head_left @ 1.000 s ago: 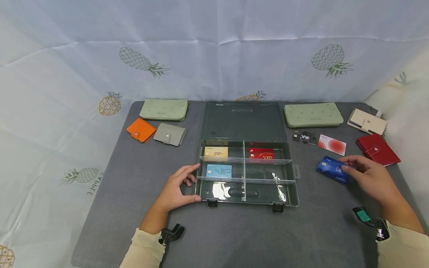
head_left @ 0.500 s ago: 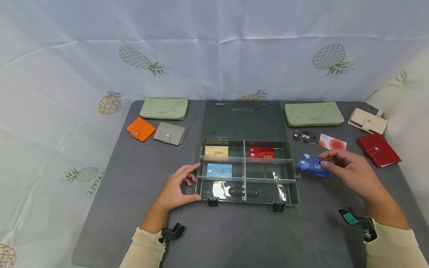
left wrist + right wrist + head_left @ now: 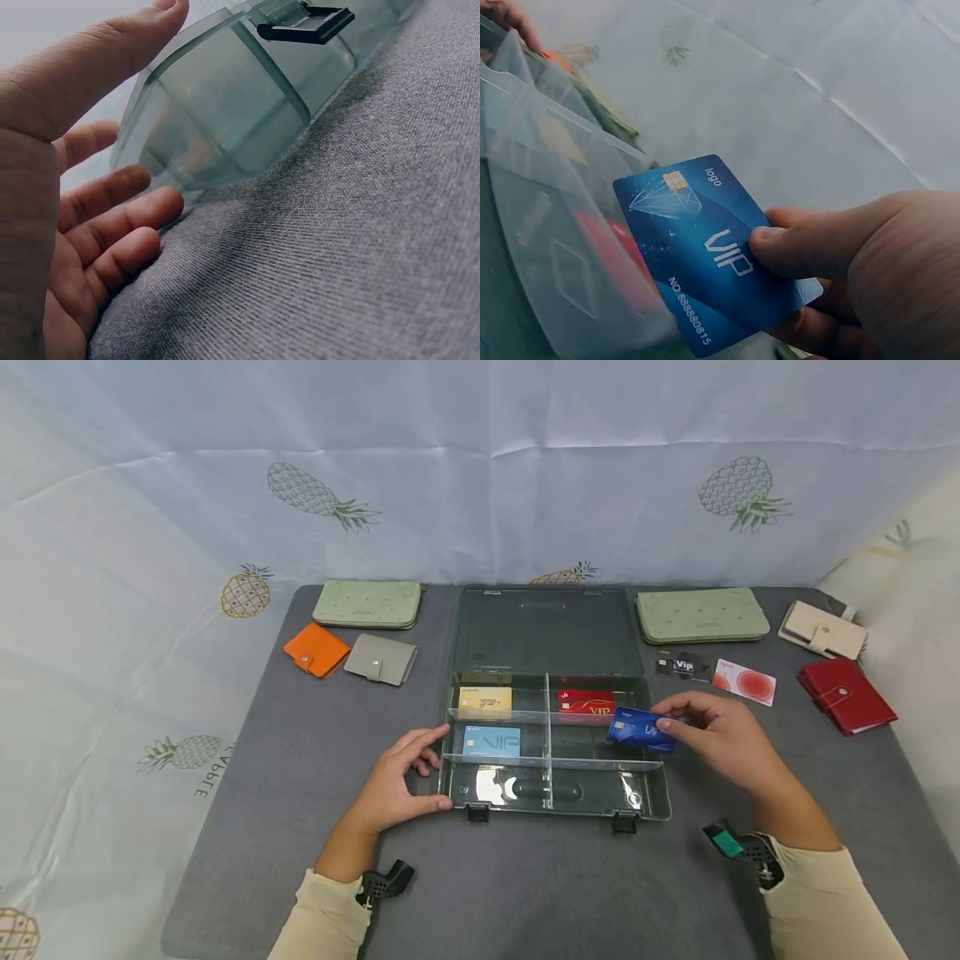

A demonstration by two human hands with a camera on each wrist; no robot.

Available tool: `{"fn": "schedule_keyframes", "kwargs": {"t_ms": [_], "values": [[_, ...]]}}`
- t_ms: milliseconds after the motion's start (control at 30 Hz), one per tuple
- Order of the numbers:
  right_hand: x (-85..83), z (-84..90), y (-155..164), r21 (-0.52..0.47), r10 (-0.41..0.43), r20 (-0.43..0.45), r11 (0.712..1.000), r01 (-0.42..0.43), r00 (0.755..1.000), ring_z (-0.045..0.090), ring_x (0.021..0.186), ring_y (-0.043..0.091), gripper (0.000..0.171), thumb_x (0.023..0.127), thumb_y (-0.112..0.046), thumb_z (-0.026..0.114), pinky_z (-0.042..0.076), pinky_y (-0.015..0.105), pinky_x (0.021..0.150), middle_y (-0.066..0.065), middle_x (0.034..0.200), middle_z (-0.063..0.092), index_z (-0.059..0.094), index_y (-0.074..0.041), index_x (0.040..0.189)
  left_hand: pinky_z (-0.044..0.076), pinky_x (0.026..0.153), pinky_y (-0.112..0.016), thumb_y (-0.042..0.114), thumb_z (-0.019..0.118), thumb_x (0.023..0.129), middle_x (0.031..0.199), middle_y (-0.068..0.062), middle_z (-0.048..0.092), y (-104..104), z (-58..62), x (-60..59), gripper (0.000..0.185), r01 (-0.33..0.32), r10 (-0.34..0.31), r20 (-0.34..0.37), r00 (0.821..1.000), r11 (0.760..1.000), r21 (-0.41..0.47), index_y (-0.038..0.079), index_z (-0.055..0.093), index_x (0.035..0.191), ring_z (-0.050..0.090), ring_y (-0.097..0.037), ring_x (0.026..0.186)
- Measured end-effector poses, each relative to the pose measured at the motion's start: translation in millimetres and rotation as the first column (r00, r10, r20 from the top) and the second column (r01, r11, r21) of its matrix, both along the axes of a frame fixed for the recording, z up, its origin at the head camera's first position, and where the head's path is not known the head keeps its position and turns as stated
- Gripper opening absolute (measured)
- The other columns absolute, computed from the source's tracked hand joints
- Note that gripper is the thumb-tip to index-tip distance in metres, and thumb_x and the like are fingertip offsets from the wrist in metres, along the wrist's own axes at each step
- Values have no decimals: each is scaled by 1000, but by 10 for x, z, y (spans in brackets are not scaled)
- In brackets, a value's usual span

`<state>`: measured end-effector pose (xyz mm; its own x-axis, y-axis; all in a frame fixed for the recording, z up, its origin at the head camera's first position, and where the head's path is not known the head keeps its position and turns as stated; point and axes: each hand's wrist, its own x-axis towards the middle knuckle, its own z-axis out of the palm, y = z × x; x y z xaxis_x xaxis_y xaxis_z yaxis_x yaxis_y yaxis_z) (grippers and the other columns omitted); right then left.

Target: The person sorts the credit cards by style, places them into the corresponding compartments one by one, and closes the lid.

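Right hand (image 3: 720, 739) pinching the dark blue VIP card (image 3: 640, 729) has carried it leftward from the mat to over the clear organizer box's (image 3: 645, 810) right-middle compartment, so I judge placement close; left hand (image 3: 393, 785), fingers relaxed, braces the box's left corner.

left hand (image 3: 390, 787): fingers relaxed, spread | right hand (image 3: 720, 739): fingers pinching, arm extended

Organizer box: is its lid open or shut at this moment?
Open. The lid lies flat behind the organizer box, leaving its compartments and cards exposed.
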<state>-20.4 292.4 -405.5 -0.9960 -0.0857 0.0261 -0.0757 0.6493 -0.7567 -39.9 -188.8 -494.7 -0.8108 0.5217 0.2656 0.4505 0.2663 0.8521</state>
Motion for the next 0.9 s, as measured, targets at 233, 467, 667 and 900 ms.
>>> {"fn": "schedule_keyframes", "kwargs": {"t_ms": [233,467,667,900], "values": [[-91,-67,-240,43,36,-10,998,-35,999,57,73,17,12,99,-13,80,46,27,63,-3,89,73,82,-18,110,54,79,-34,57,90,83,138,-13,62,5,3,-6,97,2,-2,-7,1000,1000,8,7,53,158,64,-22,97],[-94,-111,-420,98,56,6,994,-56,998,52,67,17,14,95,-9,82,41,29,56,-3,83,72,83,-17,106,54,79,-34,56,90,83,138,-13,62,8,-5,-13,97,1,-1,-13,1000,1000,0,7,53,158,64,-21,97],[-54,-160,-535,222,69,-7,973,-66,998,40,58,13,11,93,-10,84,34,31,55,-2,87,77,84,-17,103,54,79,-33,43,97,80,138,-13,61,8,8,-4,97,-3,3,-5,1000,1000,-8,5,53,157,64,-20,98],[-35,-165,-626,336,54,-13,941,-46,998,46,63,17,12,93,-15,85,34,36,60,7,93,80,85,-16,105,54,79,-33,25,101,74,138,-14,62,10,15,4,98,-4,4,0,1000,1000,-14,5,53,157,64,-21,98]]}}
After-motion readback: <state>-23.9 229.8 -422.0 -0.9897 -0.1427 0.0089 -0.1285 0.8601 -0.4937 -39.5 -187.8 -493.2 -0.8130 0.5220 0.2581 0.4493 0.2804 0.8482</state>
